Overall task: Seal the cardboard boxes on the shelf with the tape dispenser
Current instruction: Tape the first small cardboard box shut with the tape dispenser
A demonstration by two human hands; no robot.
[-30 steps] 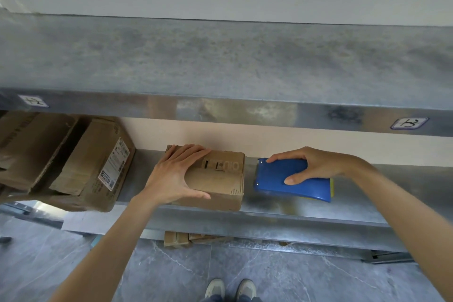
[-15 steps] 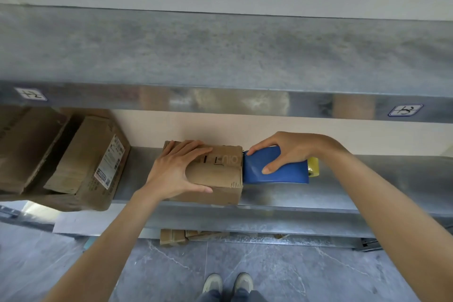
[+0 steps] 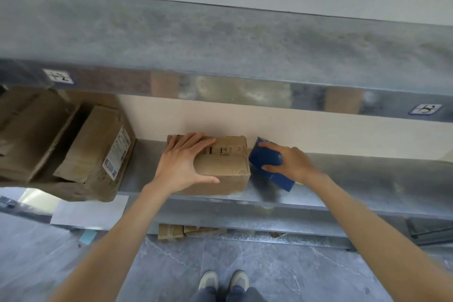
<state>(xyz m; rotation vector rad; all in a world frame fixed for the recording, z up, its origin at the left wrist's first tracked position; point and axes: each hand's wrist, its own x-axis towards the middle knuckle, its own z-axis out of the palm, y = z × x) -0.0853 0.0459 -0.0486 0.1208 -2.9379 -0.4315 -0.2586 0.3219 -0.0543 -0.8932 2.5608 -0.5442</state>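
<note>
- The left hand [image 3: 183,164] is pressing straight fingers on the box [image 3: 228,157], near the shelf's [image 3: 367,176] front edge.
- The right hand [image 3: 293,163] is gripping the tilted dispenser [image 3: 266,158] just beside the box's right end.
- The box's long axis is running left-right, toward the dispenser.
- Its flaps are lying closed, hiding any contents.

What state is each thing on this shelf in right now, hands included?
Small brown cardboard box: flaps closed, flat on metal shelf.
Left hand: flat on the box top.
Blue plastic tape dispenser: tilted, at the box's right edge.
Right hand: gripping the dispenser.
Large labelled cardboard box: tilted, at left.
</note>
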